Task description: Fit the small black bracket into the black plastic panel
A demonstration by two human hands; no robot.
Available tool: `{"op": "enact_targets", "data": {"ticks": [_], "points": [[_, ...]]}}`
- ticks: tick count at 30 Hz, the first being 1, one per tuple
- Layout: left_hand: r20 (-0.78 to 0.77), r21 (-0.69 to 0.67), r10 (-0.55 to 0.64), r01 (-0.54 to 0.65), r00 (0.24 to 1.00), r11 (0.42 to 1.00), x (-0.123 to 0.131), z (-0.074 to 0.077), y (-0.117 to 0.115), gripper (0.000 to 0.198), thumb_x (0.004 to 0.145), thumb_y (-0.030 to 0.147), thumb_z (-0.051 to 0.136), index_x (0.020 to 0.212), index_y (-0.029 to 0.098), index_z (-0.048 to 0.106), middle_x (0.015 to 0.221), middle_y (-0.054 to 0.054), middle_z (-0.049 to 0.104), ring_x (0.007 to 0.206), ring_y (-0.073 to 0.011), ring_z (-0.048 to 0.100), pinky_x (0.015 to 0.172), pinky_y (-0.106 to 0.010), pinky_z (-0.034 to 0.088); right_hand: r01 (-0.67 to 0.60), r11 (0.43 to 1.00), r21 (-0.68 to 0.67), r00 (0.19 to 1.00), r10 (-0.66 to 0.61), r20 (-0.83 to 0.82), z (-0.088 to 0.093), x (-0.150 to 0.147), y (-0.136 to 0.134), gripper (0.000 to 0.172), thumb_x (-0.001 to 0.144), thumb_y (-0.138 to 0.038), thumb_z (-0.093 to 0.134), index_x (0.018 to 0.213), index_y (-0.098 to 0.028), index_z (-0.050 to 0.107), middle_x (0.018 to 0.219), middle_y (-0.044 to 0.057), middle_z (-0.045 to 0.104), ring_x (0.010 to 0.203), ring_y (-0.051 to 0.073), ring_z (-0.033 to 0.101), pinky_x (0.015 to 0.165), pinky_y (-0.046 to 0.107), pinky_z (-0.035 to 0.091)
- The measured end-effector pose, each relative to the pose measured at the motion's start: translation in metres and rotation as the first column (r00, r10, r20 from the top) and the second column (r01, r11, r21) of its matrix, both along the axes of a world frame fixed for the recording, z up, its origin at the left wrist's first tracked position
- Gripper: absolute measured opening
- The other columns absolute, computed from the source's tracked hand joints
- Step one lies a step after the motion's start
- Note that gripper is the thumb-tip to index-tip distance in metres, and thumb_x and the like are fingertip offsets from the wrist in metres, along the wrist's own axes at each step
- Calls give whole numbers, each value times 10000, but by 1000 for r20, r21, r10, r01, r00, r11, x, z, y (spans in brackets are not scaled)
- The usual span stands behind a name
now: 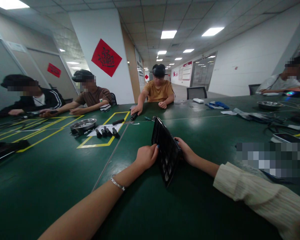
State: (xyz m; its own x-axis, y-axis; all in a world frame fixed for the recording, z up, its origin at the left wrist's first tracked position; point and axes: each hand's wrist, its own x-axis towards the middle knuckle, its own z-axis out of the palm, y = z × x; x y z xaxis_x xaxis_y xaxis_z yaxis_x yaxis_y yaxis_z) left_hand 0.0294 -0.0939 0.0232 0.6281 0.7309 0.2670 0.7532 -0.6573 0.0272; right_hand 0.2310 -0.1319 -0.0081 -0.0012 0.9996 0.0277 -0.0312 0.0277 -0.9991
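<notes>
A flat, black, rectangular case-like object (166, 156) stands tilted on edge above the green table, its dark glossy face turned to the left. Rows of pale marks, or perhaps compartments, show on that face; its exact kind is unclear. My left hand (147, 156) is closed at its left edge, thumb against the dark face and the other fingers mostly hidden. On the far right side, my right hand (186, 151) grips the opposite edge, with its fingertips partly behind the object.
Several short black cylindrical parts (107, 132) stand on white paper inside yellow tape, beside a metal bowl (83, 124). Across the green table (130, 200), a co-worker's hand (137, 110) touches a black object. Other people sit left and right. Cables and packets lie to the right.
</notes>
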Motion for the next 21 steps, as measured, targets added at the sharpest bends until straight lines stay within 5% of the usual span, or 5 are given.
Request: {"op": "enact_targets", "data": {"ticks": [21], "points": [[19, -40, -20, 21, 1000, 999, 0, 1, -1, 446, 900, 376, 157, 832, 182, 554, 703, -67, 624, 649, -175, 578, 591, -262, 354, 3, 1000, -11, 1000, -3, -3, -5, 2, 4, 333, 798, -327, 366, 1121, -251, 399, 631, -36, 533, 417, 99, 462, 313, 172, 284]]}}
